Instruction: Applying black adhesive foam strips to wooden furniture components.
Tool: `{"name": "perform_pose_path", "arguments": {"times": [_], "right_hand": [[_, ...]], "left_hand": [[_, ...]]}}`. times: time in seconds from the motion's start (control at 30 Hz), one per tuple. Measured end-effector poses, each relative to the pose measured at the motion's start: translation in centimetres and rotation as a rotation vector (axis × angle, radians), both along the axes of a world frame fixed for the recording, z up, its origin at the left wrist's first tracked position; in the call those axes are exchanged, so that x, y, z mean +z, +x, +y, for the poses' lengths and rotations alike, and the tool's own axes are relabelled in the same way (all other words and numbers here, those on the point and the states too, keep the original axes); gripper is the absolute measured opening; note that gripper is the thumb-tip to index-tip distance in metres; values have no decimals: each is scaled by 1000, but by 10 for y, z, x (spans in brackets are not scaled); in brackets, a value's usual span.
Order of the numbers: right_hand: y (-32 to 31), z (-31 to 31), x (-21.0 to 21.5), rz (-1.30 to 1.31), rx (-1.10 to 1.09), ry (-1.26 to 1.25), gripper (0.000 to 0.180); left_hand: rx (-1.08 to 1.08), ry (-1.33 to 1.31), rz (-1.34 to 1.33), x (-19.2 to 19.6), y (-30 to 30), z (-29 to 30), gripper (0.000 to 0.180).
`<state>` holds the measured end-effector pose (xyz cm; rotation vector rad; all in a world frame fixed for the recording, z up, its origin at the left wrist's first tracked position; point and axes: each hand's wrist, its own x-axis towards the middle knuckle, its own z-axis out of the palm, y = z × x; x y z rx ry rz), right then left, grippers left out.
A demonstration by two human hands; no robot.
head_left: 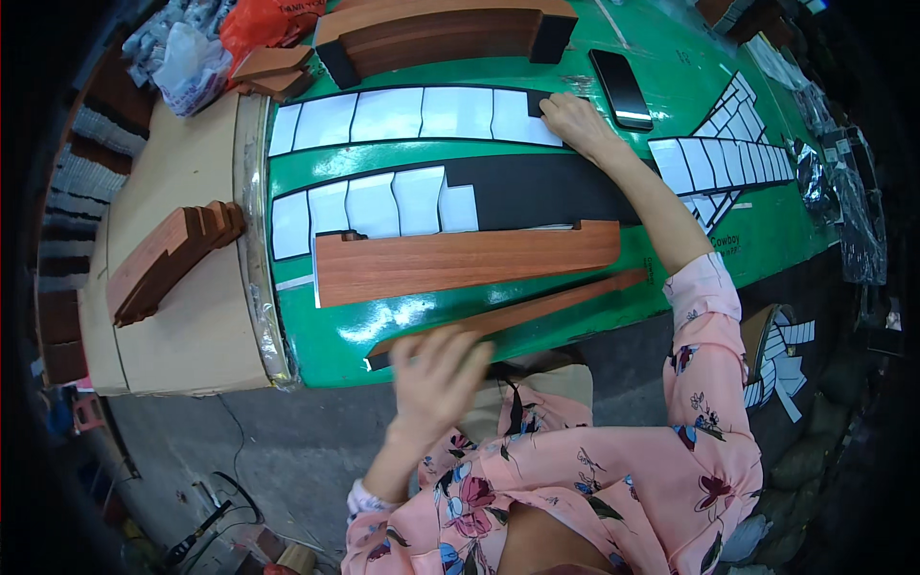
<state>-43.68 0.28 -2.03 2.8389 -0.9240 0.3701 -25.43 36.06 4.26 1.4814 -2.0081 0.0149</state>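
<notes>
My right hand [578, 125] is closed at the right end of a long black strip covered with white panels [388, 114]; its fingertips are partly hidden. A second black strip [551, 195] lies nearer, white panels only on its left part. In front of it rests a broad reddish-brown wooden piece [460, 262] with a small notch at each end of its far edge. My left hand [436, 379], blurred by motion, has its fingers apart at the table's near edge. It is beside the left part of a narrow wooden strip [537, 309] and holds nothing visible.
A dark phone [621, 89] lies beyond my right wrist. Curved wooden pieces stand at the back [446, 43] and on cardboard at left [172, 259]. White-panelled strips [724, 165] cross at right. Plastic bags [192, 72] sit far left. A cable [235, 441] runs along the floor.
</notes>
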Motion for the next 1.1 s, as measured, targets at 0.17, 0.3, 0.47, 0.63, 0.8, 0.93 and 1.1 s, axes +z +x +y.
{"name": "perform_pose_path", "arguments": {"times": [0.17, 0.3, 0.47, 0.63, 0.8, 0.93, 1.1], "right_hand": [[7, -6, 0, 77, 63, -105, 7], [5, -10, 0, -25, -42, -39, 12], [-6, -6, 1, -321, -215, 274, 22], [-27, 44, 39, -758, -256, 1092, 23], [-91, 122, 65, -982, -143, 1447, 25], [-130, 186, 73, -1074, -143, 1570, 26], [-110, 257, 67, -985, -187, 1410, 21]], "left_hand": [[-66, 15, -3, -20, -64, -41, 32], [-64, -31, 4, -34, -72, -42, 32], [-62, -35, -51, -37, -74, -40, 32], [-99, 20, -35, -25, -32, -27, 30], [-8, 126, -138, -12, -9, -15, 29], [22, 107, -116, -11, -35, -25, 31], [11, 76, 161, -8, -85, -27, 34]]}}
